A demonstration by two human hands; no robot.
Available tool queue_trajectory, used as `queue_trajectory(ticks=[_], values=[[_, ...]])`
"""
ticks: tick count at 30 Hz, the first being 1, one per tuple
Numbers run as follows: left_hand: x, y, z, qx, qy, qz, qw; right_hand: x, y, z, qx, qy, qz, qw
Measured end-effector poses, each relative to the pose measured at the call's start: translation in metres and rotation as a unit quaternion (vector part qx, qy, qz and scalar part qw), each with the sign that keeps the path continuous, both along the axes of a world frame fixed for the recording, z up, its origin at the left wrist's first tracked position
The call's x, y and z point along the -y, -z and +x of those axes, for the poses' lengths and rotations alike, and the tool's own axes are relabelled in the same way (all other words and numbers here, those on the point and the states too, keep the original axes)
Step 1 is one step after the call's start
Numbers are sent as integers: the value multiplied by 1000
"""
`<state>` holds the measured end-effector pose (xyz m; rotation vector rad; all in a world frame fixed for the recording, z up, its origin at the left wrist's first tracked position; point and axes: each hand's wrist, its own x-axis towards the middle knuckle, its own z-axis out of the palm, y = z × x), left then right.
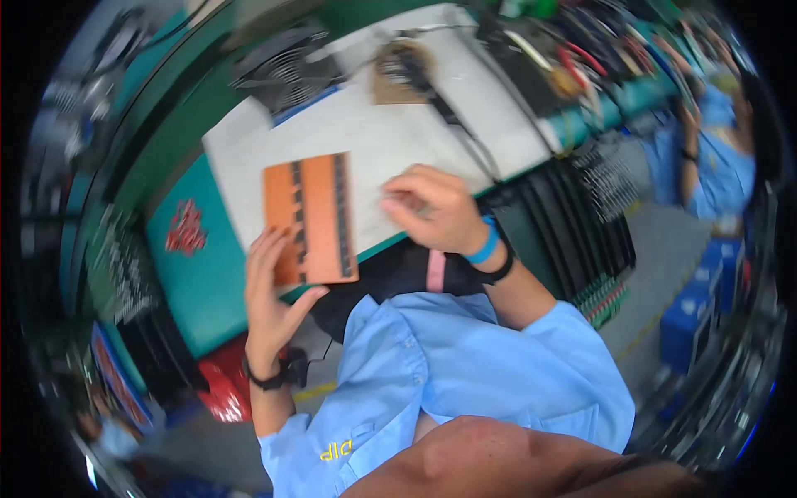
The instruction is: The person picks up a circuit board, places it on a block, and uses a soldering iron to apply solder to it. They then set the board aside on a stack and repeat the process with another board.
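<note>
A flat orange board [320,216] with two dark rows of parts running along it lies at the near edge of a white work surface [241,158]. My left hand [272,295] holds its near left corner, fingers over the left side and thumb by the near edge. To the right of the board and apart from it, my right hand [432,207] is raised with its fingers curled together. Blur hides whatever may be between those fingertips. On the green mat [187,290] to the left is a small heap of red parts [185,228].
A fan [290,70] stands at the back left. Behind the board, a black-handled tool [423,83] with a cable lies across a brown block. Several hand tools [573,66] crowd the back right. A black slotted rack [564,216] stands to my right; a co-worker [714,149] is beyond.
</note>
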<state>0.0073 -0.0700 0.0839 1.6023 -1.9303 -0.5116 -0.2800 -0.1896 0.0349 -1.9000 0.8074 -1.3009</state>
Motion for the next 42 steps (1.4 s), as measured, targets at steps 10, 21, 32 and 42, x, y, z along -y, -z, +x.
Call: queue_trajectory(ticks=[10,21,32,42], values=[[-9,17,-2,60,-25,-43,997,-6,-7,-1,-34,7,11,999],[21,39,-33,237,-135,-95,958,-64,-3,-53,10,158,-88,983],[15,49,-20,179,-131,-142,965,-286,98,-343,-402,720,200,529],[20,50,-15,208,-83,-183,957,-303,152,-363,-294,744,335,498]])
